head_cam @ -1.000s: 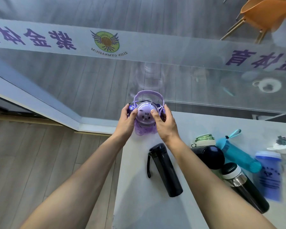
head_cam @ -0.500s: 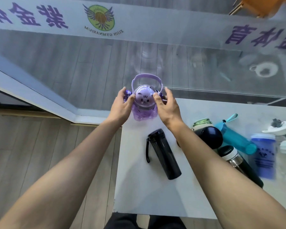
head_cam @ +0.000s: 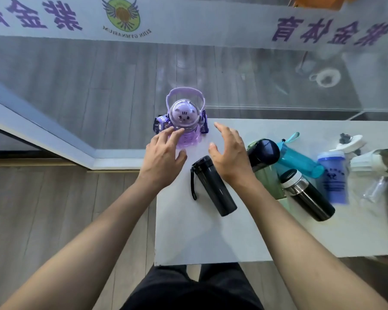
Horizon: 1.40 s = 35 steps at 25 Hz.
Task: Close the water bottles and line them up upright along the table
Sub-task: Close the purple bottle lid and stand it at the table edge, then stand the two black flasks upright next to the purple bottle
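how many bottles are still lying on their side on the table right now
4 clearly: a slim black flask with a wrist strap beside the right hand, a black flask with a steel collar, a translucent teal bottle, and a green bottle with a dark lid. The blurred right edge may hide more.

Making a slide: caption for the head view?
Purple bottle upright at table corner; both hands open, black flask lying nearby.

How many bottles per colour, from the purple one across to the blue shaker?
Purple: 1, purple cat-faced plastic bottle
Black: 2, slim matte black flask, black flask with steel neck
Green: 1, green bottle with dark domed lid
Teal: 1, teal plastic bottle
Blue: 1, translucent blue shaker
Total: 6
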Each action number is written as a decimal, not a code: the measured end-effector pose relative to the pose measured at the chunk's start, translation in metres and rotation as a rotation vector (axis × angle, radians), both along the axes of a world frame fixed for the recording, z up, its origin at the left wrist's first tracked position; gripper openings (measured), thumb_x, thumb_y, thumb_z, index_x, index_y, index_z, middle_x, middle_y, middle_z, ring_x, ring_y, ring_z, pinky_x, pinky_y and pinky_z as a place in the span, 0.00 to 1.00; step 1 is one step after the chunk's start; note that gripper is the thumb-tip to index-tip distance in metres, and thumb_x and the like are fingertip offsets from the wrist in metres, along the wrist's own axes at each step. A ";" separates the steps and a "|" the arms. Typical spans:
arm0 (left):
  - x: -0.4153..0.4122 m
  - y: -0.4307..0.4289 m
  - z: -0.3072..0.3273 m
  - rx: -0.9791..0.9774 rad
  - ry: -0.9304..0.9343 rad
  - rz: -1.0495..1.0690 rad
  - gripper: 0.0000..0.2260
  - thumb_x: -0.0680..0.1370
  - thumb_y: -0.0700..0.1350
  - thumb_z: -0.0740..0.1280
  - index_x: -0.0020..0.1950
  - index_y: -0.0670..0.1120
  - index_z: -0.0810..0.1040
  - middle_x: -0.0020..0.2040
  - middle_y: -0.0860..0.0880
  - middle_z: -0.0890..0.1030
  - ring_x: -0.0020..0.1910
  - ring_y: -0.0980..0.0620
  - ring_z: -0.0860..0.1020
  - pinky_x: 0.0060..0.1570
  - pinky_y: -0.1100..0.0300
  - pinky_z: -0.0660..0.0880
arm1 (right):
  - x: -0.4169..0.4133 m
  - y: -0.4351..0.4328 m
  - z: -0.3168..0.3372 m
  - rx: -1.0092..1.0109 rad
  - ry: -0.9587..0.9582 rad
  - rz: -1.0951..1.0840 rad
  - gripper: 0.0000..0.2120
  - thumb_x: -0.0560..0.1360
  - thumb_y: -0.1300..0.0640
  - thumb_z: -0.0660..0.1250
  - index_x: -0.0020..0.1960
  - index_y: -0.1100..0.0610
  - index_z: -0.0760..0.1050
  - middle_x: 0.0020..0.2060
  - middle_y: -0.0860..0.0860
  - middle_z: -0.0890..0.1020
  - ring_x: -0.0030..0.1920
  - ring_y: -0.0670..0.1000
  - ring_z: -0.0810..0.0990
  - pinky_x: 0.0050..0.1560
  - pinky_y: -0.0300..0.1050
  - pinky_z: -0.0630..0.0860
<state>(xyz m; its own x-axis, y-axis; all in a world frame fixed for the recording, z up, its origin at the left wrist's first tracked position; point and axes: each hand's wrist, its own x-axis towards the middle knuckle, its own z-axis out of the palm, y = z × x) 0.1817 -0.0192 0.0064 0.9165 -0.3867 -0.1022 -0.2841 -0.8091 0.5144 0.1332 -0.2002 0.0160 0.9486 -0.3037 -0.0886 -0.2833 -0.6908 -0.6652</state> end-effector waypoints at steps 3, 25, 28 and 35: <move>-0.026 -0.011 -0.011 0.083 0.008 -0.052 0.24 0.79 0.50 0.63 0.75 0.50 0.65 0.75 0.44 0.67 0.72 0.41 0.65 0.68 0.45 0.65 | -0.026 -0.005 -0.012 -0.015 0.042 0.029 0.26 0.78 0.59 0.66 0.76 0.57 0.69 0.68 0.58 0.75 0.67 0.60 0.74 0.71 0.49 0.66; -0.161 -0.019 -0.043 0.311 0.079 0.287 0.21 0.77 0.46 0.66 0.70 0.49 0.72 0.72 0.43 0.72 0.71 0.41 0.69 0.70 0.44 0.64 | 0.011 0.020 -0.093 -0.154 0.520 0.289 0.33 0.74 0.44 0.70 0.72 0.56 0.60 0.64 0.59 0.69 0.64 0.63 0.74 0.61 0.53 0.73; -0.154 -0.016 -0.036 0.276 0.064 0.286 0.21 0.78 0.48 0.65 0.71 0.50 0.71 0.72 0.44 0.72 0.71 0.42 0.69 0.70 0.45 0.64 | 0.007 0.019 -0.066 -0.052 0.377 0.277 0.36 0.70 0.45 0.72 0.73 0.54 0.62 0.62 0.58 0.70 0.62 0.63 0.76 0.62 0.53 0.75; -0.118 -0.025 -0.014 0.177 -0.058 0.233 0.21 0.76 0.47 0.67 0.69 0.49 0.73 0.68 0.44 0.76 0.66 0.42 0.72 0.67 0.47 0.66 | 0.000 -0.016 0.005 -0.129 0.149 0.347 0.35 0.67 0.48 0.76 0.69 0.55 0.68 0.60 0.55 0.73 0.59 0.59 0.75 0.60 0.53 0.74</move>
<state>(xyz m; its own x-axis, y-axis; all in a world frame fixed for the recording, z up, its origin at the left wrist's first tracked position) 0.0641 -0.0441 -0.0080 0.9848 -0.1463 -0.0940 -0.1052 -0.9317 0.3477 0.1333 -0.2160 0.0206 0.9765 0.0153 -0.2151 -0.1048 -0.8379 -0.5356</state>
